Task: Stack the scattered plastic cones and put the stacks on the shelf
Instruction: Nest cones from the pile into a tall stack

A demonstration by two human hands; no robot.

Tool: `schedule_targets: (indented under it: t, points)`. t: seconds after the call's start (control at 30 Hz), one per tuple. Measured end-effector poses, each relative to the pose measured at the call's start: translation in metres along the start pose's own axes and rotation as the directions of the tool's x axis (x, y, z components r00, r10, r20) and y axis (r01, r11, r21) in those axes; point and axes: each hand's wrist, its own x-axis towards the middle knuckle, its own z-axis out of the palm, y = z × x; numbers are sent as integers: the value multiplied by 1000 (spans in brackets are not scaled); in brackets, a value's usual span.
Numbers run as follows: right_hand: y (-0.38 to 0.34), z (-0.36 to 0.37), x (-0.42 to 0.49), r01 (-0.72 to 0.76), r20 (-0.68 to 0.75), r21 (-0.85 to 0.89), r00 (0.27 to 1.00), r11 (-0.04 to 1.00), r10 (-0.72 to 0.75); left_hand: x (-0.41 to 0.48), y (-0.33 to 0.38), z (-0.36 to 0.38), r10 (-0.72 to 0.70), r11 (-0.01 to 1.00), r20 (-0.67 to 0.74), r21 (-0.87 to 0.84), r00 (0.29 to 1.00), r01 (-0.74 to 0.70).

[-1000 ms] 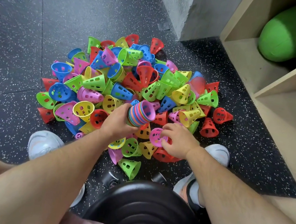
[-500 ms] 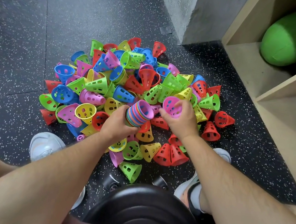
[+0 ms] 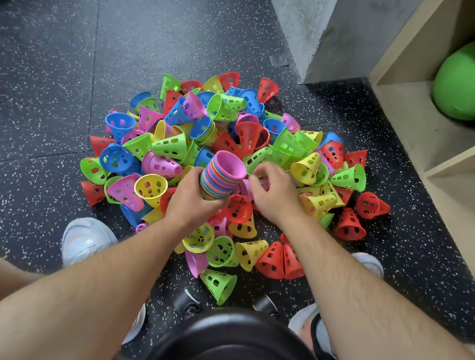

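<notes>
Stack [image 3: 221,177] of nested plastic cones, a ribbed column of coloured rims topped in pink, clamped in the grip of the left hand [image 3: 194,201].
Just right of that grip the right hand [image 3: 276,195] curls its fingers down into the pile [image 3: 289,144] of glossy, hole-punched cones on the speckled floor [image 3: 49,64]; whether they pinch anything is hidden. Further right stands the pale wooden shelf [image 3: 413,118].

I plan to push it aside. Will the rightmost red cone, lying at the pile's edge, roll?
The red cone lies on its side, so it would probably roll in a curve around its narrow end. Its holed wall suggests it is light. The floor looks rubbery and may resist sliding.
</notes>
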Motion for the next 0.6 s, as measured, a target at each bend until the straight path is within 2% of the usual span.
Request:
schedule_targets:
  t: [0.07, 0.13, 0.27, 0.37, 0.47, 0.6]
  points:
    - [13, 11, -9, 114, 170, -172, 982, 979, -84, -2, -4, -2, 0, 1000, 9, 2, 1000, -1]
    - [19, 24, -15, 168, 294, -279, 952, 945, -83, -2, -6, -2, 3, 1000, 19, 9, 1000, -4]
    - [21, 38, -16, 168, 330, -394, 944, 904, -32, -3, -7, -3, 14, 1000, 23, 17, 1000, -14]
    - [21, 41, -15, 152, 242, -359, 968, 921, -65, -5, -8, -4, 21, 1000, 43, 4, 999, -21]
    - [22, 34, -14, 69, 40, -251, 997, 965, -61, -4, -9, -3, 23, 1000, 52, 12, 998, -24]
    - [20, 11, -2, -20, -183, -142, 983, 990, -6, -3, -10, -2, 1, 1000, 43, 21, 999, -2]
